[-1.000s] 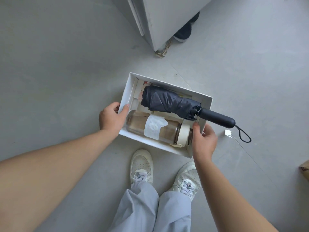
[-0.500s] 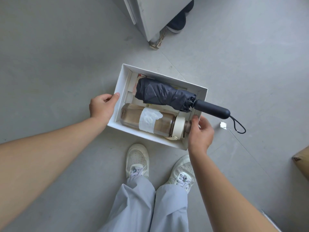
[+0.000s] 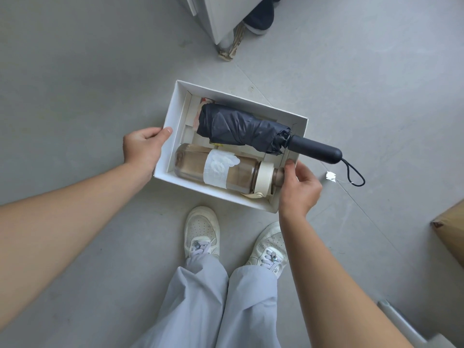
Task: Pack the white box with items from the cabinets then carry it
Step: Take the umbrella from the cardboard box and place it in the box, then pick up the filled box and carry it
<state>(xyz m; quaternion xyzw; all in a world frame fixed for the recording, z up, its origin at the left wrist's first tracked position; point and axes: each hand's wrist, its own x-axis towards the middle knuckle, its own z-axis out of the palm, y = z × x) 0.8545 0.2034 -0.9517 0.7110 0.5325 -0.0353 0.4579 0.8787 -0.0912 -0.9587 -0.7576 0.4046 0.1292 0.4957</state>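
Observation:
The white box (image 3: 172,114) hangs over the grey floor, held at its two short ends. My left hand (image 3: 143,149) grips the left end, thumb at the rim. My right hand (image 3: 298,187) grips the right end, thumb over the rim beside the bottle's cap. Inside, a folded dark umbrella (image 3: 241,128) lies along the far side, and its handle (image 3: 313,148) sticks out past the right wall. A brown see-through bottle (image 3: 190,162) with a white label and cream cap lies along the near side. Flat paper items lie underneath, mostly hidden.
A grey cabinet corner (image 3: 221,16) stands at the top, with someone's dark shoe (image 3: 258,18) beside it. A brown cardboard box (image 3: 452,232) juts in at the right edge. My white shoes (image 3: 200,229) are just below the box. The umbrella strap and a white tag (image 3: 331,176) dangle right.
The box and both hands have shifted up and left in view. My left thumb has slid from inside the box wall to its rim. The contents have not shifted.

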